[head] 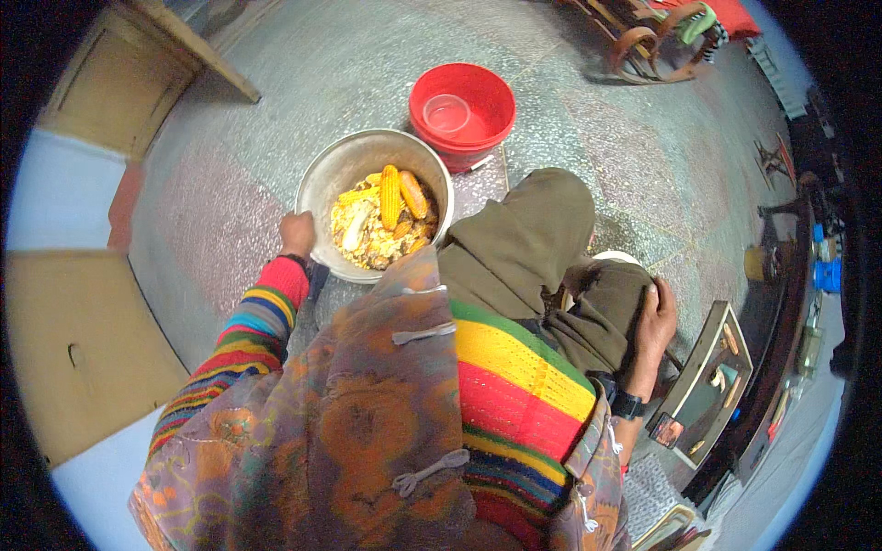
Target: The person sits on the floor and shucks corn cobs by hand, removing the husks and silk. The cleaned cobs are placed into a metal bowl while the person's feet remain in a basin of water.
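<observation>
A large metal pot (pixel 313 180) sits on the speckled floor before me, to the left of my legs. My left hand (pixel 298 234) is closed on its left rim. Inside lie yellow maize cobs (pixel 391 198), one of them orange-brown, on a bed of loose kernels and scraps (pixel 375 246). A pale, bare-looking piece (pixel 355 231) rests among the kernels. My right hand (pixel 658 318) holds nothing and rests on my trouser-covered knee (pixel 606 310), thumb apart from the fingers. The fingers' far ends are partly hidden.
Just beyond the pot stand stacked red buckets (pixel 463 148) with a clear round tub (pixel 446 113) inside. At right, a shallow wooden tray (pixel 716 386) holds small pieces. A curved-frame wooden chair (pixel 637 52) is at the upper right; tan door panels (pixel 89 344) line the left.
</observation>
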Demonstrator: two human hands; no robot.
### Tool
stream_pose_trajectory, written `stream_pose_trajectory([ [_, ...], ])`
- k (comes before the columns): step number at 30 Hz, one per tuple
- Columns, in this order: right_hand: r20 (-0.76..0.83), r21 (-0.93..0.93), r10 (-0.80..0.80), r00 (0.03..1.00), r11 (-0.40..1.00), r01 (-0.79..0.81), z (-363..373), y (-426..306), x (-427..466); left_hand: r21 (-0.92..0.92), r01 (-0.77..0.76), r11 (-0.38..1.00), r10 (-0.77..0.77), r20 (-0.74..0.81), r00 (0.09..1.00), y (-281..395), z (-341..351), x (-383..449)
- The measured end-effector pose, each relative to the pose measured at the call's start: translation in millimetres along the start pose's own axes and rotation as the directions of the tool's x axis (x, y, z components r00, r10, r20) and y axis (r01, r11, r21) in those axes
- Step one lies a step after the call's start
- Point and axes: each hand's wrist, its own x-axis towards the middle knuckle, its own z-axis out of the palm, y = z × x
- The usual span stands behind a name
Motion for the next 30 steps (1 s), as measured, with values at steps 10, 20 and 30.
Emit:
stream_pose_trajectory([
  [10, 0.019, 0.038, 0.016, 1.0, 0.999, -0.017, 2, -3, 0, -0.129, 0.156, 0.979, -0.152, 0.035, 0.988, -12, 16, 12],
  [20, 0.041, -0.009, -0.052, 0.998, 0.999, 0.053, 5, -30, 2, -0.462, 0.377, 0.803, -0.4, 0.051, 0.915, -7, 17, 11],
  [30, 0.07, -0.049, -0.169, 0.983, 0.984, 0.172, 20, -69, 9, -0.415, 0.364, 0.834, -0.377, 0.053, 0.925, -15, 24, 15],
])
